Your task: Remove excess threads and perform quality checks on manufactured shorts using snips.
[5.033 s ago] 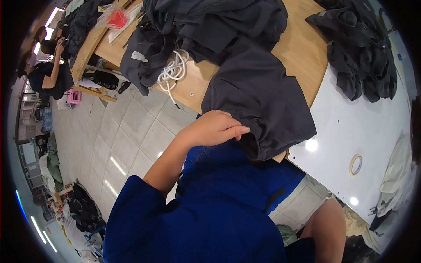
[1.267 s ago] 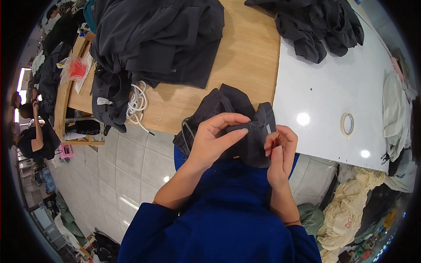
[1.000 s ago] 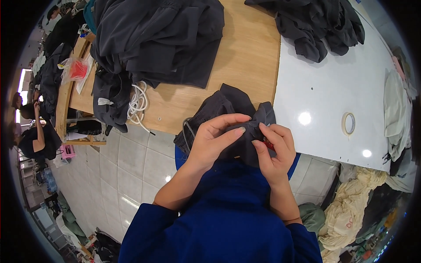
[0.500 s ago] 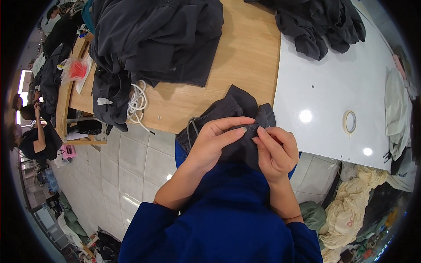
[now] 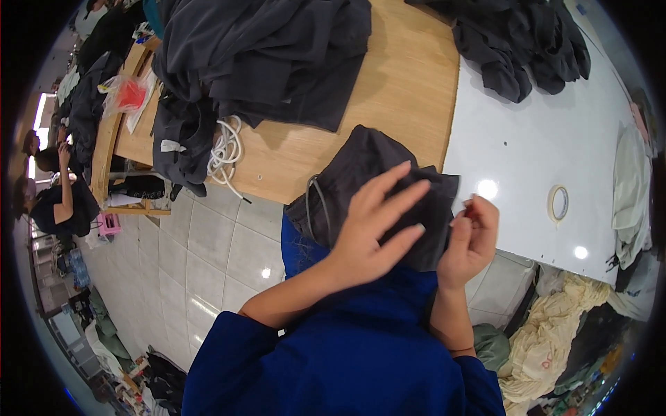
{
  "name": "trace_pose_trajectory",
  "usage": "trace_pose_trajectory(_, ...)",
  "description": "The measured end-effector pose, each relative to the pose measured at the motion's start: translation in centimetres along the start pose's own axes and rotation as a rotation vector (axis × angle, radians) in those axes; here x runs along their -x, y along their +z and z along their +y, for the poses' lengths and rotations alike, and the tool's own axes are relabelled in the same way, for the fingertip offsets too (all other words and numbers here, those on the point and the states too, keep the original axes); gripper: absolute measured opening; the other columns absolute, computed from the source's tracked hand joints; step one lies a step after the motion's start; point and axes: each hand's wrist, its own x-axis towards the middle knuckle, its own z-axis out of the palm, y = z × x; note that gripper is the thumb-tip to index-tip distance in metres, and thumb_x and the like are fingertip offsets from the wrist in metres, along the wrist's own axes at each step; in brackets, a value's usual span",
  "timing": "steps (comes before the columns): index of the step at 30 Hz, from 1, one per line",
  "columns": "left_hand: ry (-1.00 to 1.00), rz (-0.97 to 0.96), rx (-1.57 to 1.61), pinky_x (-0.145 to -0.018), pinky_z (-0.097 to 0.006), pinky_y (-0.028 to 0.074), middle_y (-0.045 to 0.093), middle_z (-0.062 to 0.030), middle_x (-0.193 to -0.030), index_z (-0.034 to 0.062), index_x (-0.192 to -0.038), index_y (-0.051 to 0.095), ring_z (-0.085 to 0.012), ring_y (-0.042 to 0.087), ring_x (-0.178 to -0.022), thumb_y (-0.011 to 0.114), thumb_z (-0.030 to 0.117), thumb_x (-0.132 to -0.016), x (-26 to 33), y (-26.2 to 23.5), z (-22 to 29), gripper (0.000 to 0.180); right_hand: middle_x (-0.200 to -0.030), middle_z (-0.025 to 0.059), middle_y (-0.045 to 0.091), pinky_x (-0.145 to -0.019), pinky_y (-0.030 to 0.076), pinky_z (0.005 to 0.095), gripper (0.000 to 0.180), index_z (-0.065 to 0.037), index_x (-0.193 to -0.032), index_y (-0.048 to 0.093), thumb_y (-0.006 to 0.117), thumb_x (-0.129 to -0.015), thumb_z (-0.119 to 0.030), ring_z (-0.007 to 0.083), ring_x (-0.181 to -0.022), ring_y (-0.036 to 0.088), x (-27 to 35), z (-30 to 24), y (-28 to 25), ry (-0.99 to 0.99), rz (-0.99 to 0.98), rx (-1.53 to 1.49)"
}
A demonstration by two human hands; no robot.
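Note:
A dark grey garment (image 5: 371, 154) with a gathered band lies over the near table edge and my lap. From its gathered side loops a grey drawstring (image 5: 323, 201). My left hand (image 5: 371, 232) is over the cloth with its fingers stretched apart; whether it presses on the fabric cannot be told. Just right of the garment's edge, my right hand (image 5: 472, 243) is raised with fingers curled and thumb drawn in. Something small and dark may be at its fingertips, too blurred to make out.
Dark garments (image 5: 277, 62) are heaped on the wooden table (image 5: 406, 69), near a white cord bundle (image 5: 225, 149). On the white tabletop (image 5: 513, 180) are a tape roll (image 5: 558, 202) and more dark clothing (image 5: 524, 48). Cream cloth (image 5: 548, 340) is piled lower right. Another person (image 5: 62, 194) is far left.
Both hands were pinching the cloth together. Now they are apart: my left hand has spread its fingers over the garment, and my right has moved right, off its edge. The view has shifted slightly.

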Motion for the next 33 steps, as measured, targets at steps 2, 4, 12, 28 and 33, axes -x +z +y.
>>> trace_pose_trajectory(2,0.079,0.038,-0.006,-0.105,-0.041,0.026,0.041,-0.0179,-0.137,0.0056,-0.120,0.059,-0.0318,0.038,-0.127,0.063,0.011,-0.080,1.3,1.4,0.2,0.040,-0.100,0.0049,0.051,-0.061,0.037,0.0176,0.029,0.001,-0.123,0.048,0.044,-0.095,-0.008,0.0056,-0.070,0.043,-0.2,0.1,-0.3,0.209,0.110,-0.132)
trace_pose_trajectory(4,0.110,-0.059,0.060,-0.105,-0.043,0.026,0.051,-0.0153,-0.127,0.0085,-0.108,0.065,-0.0305,0.045,-0.122,0.061,0.009,-0.081,2.6,1.9,0.1,0.027,-0.094,0.0040,0.046,-0.057,0.033,0.0160,0.033,0.002,-0.125,0.046,0.042,-0.096,-0.011,0.0027,-0.064,0.037,-0.8,0.2,-1.0,0.350,0.146,-0.251)
trace_pose_trajectory(12,-0.169,0.494,0.053,-0.089,-0.033,0.039,0.058,-0.0129,-0.108,0.0041,-0.094,0.063,-0.0264,0.052,-0.102,0.054,0.006,-0.085,2.0,-1.4,-5.2,0.012,-0.099,0.0027,0.045,-0.054,0.029,0.0153,0.038,-0.001,-0.132,0.039,0.041,-0.096,-0.010,0.0005,-0.063,0.033,-0.8,1.8,-3.8,0.475,0.204,-0.160)
trace_pose_trajectory(28,-0.116,0.679,-0.291,-0.074,-0.024,0.042,0.057,-0.0050,-0.102,0.0039,-0.105,0.061,-0.0119,0.053,-0.088,0.059,0.011,-0.088,-3.6,-11.2,-9.7,0.018,-0.085,0.0005,0.055,-0.052,0.033,0.0153,0.029,-0.003,-0.122,0.051,0.044,-0.097,-0.017,0.0022,-0.061,0.042,0.4,3.1,-5.4,0.678,-0.073,0.018)
trace_pose_trajectory(33,-0.030,0.274,-0.009,-0.088,-0.029,0.043,0.058,-0.0101,-0.114,0.0072,-0.106,0.063,-0.0206,0.054,-0.103,0.061,0.007,-0.083,-2.7,-4.6,-5.8,0.023,-0.103,0.0063,0.063,-0.050,0.036,0.0156,0.034,-0.005,-0.127,0.047,0.041,-0.099,-0.023,0.0044,-0.063,0.054,0.7,3.3,-2.1,0.816,-0.147,-0.104)
